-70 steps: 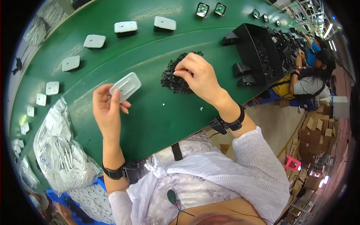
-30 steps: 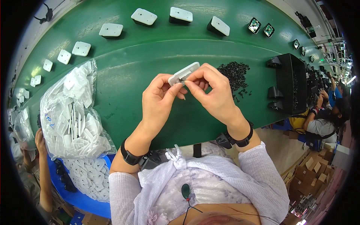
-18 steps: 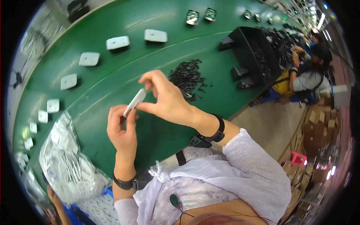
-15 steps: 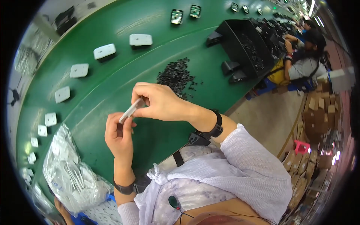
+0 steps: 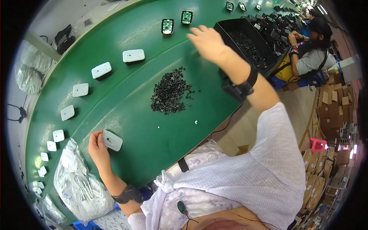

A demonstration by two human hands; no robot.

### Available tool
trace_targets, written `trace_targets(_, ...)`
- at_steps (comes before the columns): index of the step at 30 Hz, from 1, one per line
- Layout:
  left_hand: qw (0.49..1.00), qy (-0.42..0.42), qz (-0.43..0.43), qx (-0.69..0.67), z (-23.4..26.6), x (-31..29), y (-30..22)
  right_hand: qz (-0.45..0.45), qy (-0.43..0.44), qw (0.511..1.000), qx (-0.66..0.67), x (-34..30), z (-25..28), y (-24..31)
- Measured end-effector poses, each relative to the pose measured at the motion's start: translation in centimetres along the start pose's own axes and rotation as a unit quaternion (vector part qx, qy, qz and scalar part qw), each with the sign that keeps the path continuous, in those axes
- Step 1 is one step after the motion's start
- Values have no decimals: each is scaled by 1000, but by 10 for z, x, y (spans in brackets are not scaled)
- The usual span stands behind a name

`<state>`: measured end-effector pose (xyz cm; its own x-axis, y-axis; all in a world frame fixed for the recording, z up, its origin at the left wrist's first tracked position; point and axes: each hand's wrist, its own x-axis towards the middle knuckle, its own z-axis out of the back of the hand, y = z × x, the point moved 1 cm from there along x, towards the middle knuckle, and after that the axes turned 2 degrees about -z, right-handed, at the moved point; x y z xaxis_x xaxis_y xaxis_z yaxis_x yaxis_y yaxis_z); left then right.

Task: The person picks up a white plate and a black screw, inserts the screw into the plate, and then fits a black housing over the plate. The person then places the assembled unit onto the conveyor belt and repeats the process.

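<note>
My left hand is at the near left of the green bench, its thumb and fingers closed on the edge of a white rounded rectangular plastic cover with a small dark hole. Stretched out far over the bench, my right hand holds nothing and has its fingers apart. Just beyond its fingertips are two black housings with green circuit boards, the nearer one to the left of the other. A pile of small black parts lies between my hands.
White covers stand in a curved row on the green bench, one of them nearest the housings. A clear bag of white parts lies at left. On the right are a black bin and a seated co-worker. Two tiny white bits lie near the front edge.
My hands have parted. The left has lowered the white cover to the bench at left; the right has let go and reached far to the right. The bench items appear shifted as the view turned.
</note>
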<state>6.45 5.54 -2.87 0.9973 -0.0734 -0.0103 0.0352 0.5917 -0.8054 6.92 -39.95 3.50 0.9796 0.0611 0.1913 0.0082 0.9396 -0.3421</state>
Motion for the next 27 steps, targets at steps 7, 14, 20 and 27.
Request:
trace_targets(7,967,-81,-129,204,5,-12,-17,50,69,995,49,18,-24,-13)
trace_targets(14,926,-121,-130,334,-23,-51,-28,205,-83,935,279,23,40,142)
trace_targets(20,955,-111,-189,201,-14,-65,-16,286,-54,913,286,24,40,195)
trace_targets(27,969,-117,-198,88,-9,-68,-4,314,-12,839,445,9,65,211)
